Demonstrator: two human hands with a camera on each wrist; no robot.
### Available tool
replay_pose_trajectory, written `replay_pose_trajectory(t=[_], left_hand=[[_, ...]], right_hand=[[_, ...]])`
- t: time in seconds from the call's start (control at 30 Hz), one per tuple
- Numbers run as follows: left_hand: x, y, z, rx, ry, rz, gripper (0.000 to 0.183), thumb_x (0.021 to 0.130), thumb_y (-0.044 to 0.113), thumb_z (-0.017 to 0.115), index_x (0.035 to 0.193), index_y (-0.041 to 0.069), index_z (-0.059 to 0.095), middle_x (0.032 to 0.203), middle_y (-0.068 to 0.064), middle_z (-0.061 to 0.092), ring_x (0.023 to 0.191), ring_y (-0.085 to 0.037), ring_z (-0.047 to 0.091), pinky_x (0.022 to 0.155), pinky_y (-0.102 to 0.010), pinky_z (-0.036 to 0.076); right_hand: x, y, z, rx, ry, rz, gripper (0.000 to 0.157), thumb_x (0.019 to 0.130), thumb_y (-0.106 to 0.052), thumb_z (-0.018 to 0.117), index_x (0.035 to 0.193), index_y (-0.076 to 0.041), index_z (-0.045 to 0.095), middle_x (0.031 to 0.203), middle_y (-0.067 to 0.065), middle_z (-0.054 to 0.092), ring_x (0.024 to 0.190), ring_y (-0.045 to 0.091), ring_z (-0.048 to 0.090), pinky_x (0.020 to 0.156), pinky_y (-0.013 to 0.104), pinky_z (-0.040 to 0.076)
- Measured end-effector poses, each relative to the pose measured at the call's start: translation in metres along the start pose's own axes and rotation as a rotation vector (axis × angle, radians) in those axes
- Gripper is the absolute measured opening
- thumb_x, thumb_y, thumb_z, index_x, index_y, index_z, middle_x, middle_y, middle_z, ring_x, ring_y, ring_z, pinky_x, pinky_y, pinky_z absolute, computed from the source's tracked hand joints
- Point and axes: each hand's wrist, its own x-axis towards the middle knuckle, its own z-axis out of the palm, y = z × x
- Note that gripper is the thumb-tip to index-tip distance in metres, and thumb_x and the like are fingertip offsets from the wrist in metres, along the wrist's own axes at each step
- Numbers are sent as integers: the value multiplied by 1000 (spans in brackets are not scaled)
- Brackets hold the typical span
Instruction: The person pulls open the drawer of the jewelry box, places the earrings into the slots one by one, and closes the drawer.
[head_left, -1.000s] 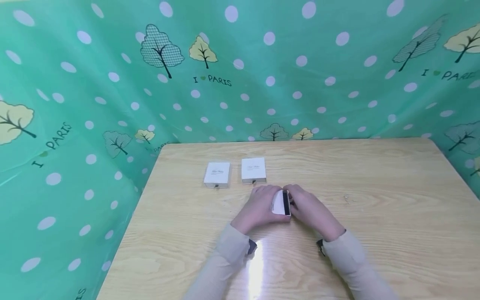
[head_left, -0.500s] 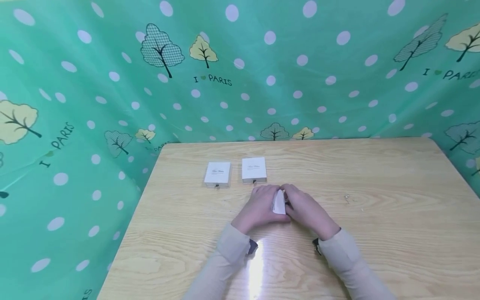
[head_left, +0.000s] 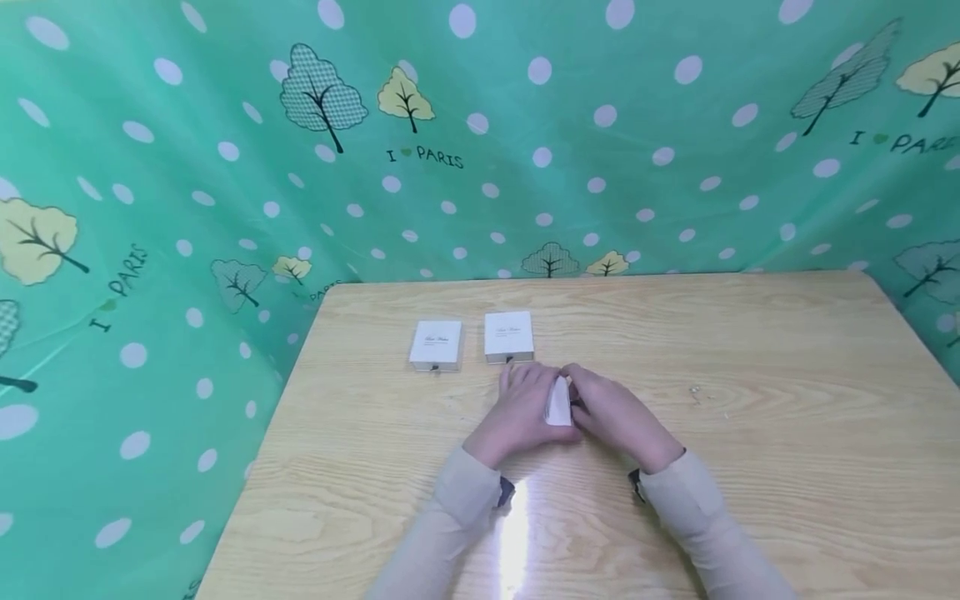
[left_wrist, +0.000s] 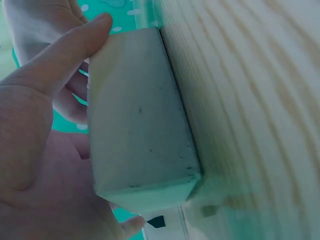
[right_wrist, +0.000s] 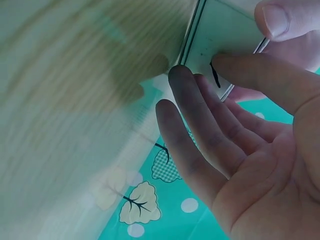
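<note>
My left hand [head_left: 521, 406] grips a small white drawer box [head_left: 558, 403] by its sides, thumb along the near edge. In the left wrist view, the box [left_wrist: 135, 115] stands against the wooden tabletop, its pale broad side marked with small dark specks. My right hand [head_left: 613, 414] is on the other side of it. The right wrist view shows the right thumb touching the drawer front [right_wrist: 205, 42] beside a black ribbon tab [right_wrist: 217, 77], while the other fingers extend at the front's lower edge. The drawer sits flush with its sleeve.
Two similar white boxes with printed lids, one on the left [head_left: 437, 344] and one on the right [head_left: 509, 337], lie just beyond the hands. Tiny shiny pieces [head_left: 696, 392] lie to the right on the wooden table [head_left: 787, 450]. A green polka-dot cloth [head_left: 480, 192] hangs behind.
The dark strip that showed on the box's right a second ago is gone as the drawer has slid in. My right hand has shifted slightly left, while the left hand keeps its grip.
</note>
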Motion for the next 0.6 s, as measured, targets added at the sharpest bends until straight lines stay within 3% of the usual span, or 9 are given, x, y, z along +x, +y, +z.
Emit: replay_pose_trajectory(t=[0.13,0.33,0.6], left_hand=[[-4,4,-4,5,15,-39,104,74,56,80,152,7,33,149,-9,44,140,-27,35,123,-51,10],[-20,11,-14,-51,113,-126,109,76,54,80,154,2,25,155,-18,35,144,-33,32,122,-49,20],[-43,23,-9,-17,212,-220,102,79,52,78,150,-5,32,150,-23,39,139,-36,39,116,-49,34]], right_hand=[[2,0,-2,-14,5,-1,39,87,-1,69,124,4,58,94,8,67,81,16,64,74,34,58],[3,-2,-4,-21,-6,-11,42,84,1,72,124,4,60,106,14,66,89,22,66,80,38,59],[6,1,-9,-48,5,-96,44,85,-6,76,127,1,62,119,14,64,111,29,63,97,43,54]])
